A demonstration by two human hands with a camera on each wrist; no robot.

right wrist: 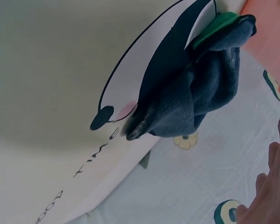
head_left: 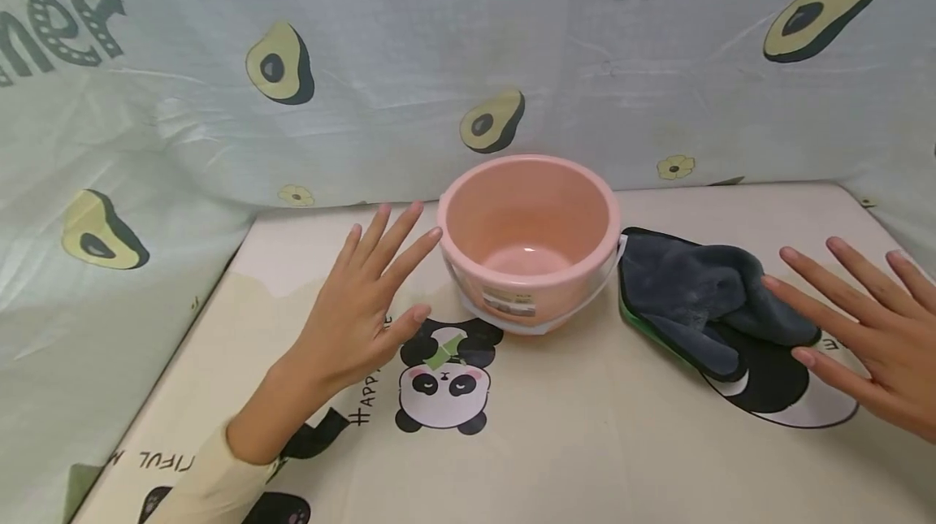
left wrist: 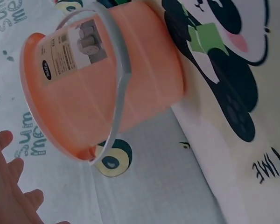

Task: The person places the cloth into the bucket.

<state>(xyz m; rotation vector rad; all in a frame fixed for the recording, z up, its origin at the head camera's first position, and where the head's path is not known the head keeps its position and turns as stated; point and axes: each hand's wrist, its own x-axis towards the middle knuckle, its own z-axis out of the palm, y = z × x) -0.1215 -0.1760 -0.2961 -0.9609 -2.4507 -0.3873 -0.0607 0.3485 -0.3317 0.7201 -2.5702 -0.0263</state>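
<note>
A pink bucket (head_left: 530, 264) stands upright at the back middle of the table, its white handle hanging down in front; its inside shows nothing in it. My left hand (head_left: 358, 305) is held up just left of the bucket, fingers spread, holding nothing. To the bucket's right lies a crumpled dark grey cloth (head_left: 687, 288) with a green underside. My right hand (head_left: 870, 329) hovers at the cloth's right side, fingers spread, nothing in it. In the left wrist view the bucket (left wrist: 102, 79) shows its label and handle. In the right wrist view the cloth (right wrist: 200, 88) is apart from the fingers.
The table (head_left: 585, 443) wears a cream cover printed with pandas and lettering. Behind it and on the left hangs a pale green curtain (head_left: 380, 45) with avocado prints, close to the bucket's back.
</note>
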